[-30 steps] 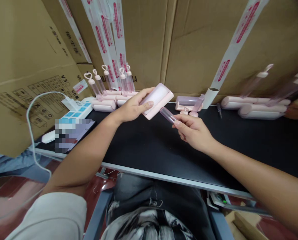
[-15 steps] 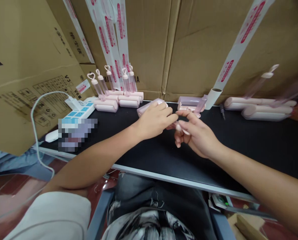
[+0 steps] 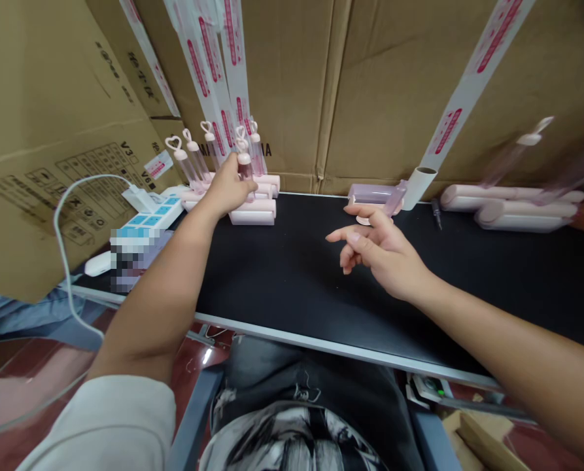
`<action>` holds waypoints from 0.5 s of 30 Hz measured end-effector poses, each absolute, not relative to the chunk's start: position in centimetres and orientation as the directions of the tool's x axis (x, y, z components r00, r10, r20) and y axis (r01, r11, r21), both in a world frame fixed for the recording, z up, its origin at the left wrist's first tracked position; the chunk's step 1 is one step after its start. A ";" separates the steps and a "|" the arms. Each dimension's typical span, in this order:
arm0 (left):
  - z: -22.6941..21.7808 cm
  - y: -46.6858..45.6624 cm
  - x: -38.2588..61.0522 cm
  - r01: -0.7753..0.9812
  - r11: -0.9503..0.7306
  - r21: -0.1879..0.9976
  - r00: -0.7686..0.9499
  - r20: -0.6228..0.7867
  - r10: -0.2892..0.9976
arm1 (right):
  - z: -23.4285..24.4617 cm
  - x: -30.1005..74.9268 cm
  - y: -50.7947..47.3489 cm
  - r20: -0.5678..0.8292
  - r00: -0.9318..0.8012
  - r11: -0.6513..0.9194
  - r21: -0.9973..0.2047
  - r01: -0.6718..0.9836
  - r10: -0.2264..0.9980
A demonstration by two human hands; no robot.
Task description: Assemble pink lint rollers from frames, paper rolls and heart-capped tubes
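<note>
My left hand (image 3: 227, 190) reaches to the far left of the black table (image 3: 292, 281) and closes round a pink base with an upright clear pink tube (image 3: 245, 169) topped by a heart cap. That unit (image 3: 253, 212) stands at the front of a row of several like pieces (image 3: 193, 171). My right hand (image 3: 377, 248) hovers over the middle of the table, empty, with forefinger and thumb stretched out and the other fingers curled. Just beyond it lies a pink case with a tube (image 3: 375, 196).
Cardboard boxes (image 3: 380, 85) wall off the back and left, with strips of printed tape (image 3: 461, 88) hanging down. A white power strip (image 3: 149, 219) with a cable lies at the left. More pink units (image 3: 512, 212) and a small screwdriver (image 3: 435, 214) sit at the back right.
My left hand carried the pink case with its tube from the table's middle to the row at the far left and set it upright. My right hand let go of the tube and opened.
</note>
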State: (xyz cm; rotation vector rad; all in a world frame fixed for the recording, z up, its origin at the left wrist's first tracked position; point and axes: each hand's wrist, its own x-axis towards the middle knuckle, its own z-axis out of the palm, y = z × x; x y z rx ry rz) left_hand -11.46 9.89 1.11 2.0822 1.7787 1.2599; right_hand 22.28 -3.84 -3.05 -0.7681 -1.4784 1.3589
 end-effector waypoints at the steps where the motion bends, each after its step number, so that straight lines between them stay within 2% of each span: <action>1: 1.0 10.3 -12.0 0.759 -0.282 0.587 -0.072 0.506 0.860 | -3.1 22.3 -3.8 0.231 -0.349 0.193 -0.971 -0.141 0.908; 6: 0.1 11.7 -13.4 0.754 -0.296 0.587 -0.124 0.569 0.813 | -3.7 22.4 -3.3 0.269 -0.343 0.268 -0.962 -0.052 0.900; 11: -0.5 12.5 -14.1 0.741 -0.416 0.527 0.004 0.616 0.788 | -4.3 22.3 -3.2 0.257 -0.385 0.333 -0.932 0.144 0.886; 13: -0.7 12.7 -14.4 0.734 -0.429 0.526 0.042 0.596 0.802 | -4.2 22.5 -3.1 0.285 -0.391 0.404 -0.876 0.263 0.875; 15: -1.0 13.1 -14.7 0.727 -0.443 0.524 0.053 0.601 0.798 | -3.7 23.2 -2.6 0.379 -0.349 0.501 -0.771 0.393 0.857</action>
